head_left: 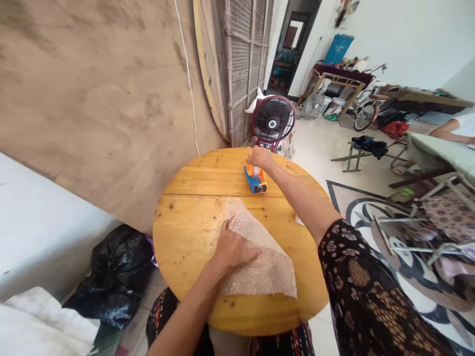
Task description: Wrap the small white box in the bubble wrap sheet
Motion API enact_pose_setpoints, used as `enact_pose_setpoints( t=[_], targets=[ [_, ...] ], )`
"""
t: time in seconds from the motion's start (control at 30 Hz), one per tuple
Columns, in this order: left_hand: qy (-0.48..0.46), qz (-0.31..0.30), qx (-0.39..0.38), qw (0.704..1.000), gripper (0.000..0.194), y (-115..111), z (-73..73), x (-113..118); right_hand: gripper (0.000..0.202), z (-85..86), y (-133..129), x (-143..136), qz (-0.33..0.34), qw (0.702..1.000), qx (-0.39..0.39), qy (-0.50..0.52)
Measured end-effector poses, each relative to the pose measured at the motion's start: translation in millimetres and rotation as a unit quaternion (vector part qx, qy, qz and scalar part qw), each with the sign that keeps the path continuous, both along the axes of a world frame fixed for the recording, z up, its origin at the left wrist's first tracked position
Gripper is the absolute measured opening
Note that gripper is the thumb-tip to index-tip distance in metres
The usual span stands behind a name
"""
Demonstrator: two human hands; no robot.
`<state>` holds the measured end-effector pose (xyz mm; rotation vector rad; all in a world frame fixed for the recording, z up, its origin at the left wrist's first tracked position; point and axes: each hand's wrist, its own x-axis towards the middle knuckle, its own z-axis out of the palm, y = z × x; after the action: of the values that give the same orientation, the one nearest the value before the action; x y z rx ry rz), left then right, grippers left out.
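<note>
My left hand (232, 249) lies flat on a folded sheet of bubble wrap (260, 257) in the middle of a round wooden table (185, 232), pressing it down. My right hand (260, 157) reaches to the far side of the table and closes over the orange top of a blue and orange tape dispenser (255, 180) that rests on the wood. A small white scrap (299, 219) peeks out under my right forearm.
A red floor fan (272, 121) stands just beyond the table's far edge. A large plywood board leans at left, with a black bag (115, 272) on the floor below. Folding frames and another person's arm (449, 131) are at right.
</note>
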<state>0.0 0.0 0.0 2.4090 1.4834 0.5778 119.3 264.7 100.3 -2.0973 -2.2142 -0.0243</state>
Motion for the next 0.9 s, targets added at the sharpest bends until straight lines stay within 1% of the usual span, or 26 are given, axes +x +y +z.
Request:
enact_pose_setpoints(
  t=[0.13,0.27,0.43,0.53,0.63,0.73,0.8,0.9],
  targets=[
    [0.003,0.011,-0.005,1.0,0.056,0,-0.4,0,0.036,3.9,5,-22,0.03,0.999,0.014,0.0],
    [-0.012,0.013,-0.005,1.0,0.057,0,0.9,0,0.038,6.5,15,-54,0.069,0.997,0.018,0.012],
    [-0.019,0.018,-0.013,1.0,0.054,0,-0.7,0,0.042,6.5,33,-95,0.095,0.995,0.018,0.036],
    [-0.02,0.023,-0.016,0.999,0.057,1,-2.3,0,0.044,4.6,44,-110,0.095,0.994,0.023,0.047],
    [-0.023,0.023,-0.021,0.999,0.053,2,-3.2,0,0.042,1.1,51,-115,0.089,0.995,0.025,0.049],
    [-0.02,0.018,-0.028,0.999,0.049,2,-3.2,0,0.04,-1.9,54,-112,0.085,0.995,0.023,0.047],
    [-0.024,0.019,-0.026,0.999,0.053,2,-2.5,0,0.043,-2.3,54,-109,0.088,0.995,0.025,0.046],
    [-0.03,0.028,-0.018,0.999,0.063,1,-1.7,1,0.052,-0.9,50,-105,0.092,0.994,0.032,0.049]
  ],
)
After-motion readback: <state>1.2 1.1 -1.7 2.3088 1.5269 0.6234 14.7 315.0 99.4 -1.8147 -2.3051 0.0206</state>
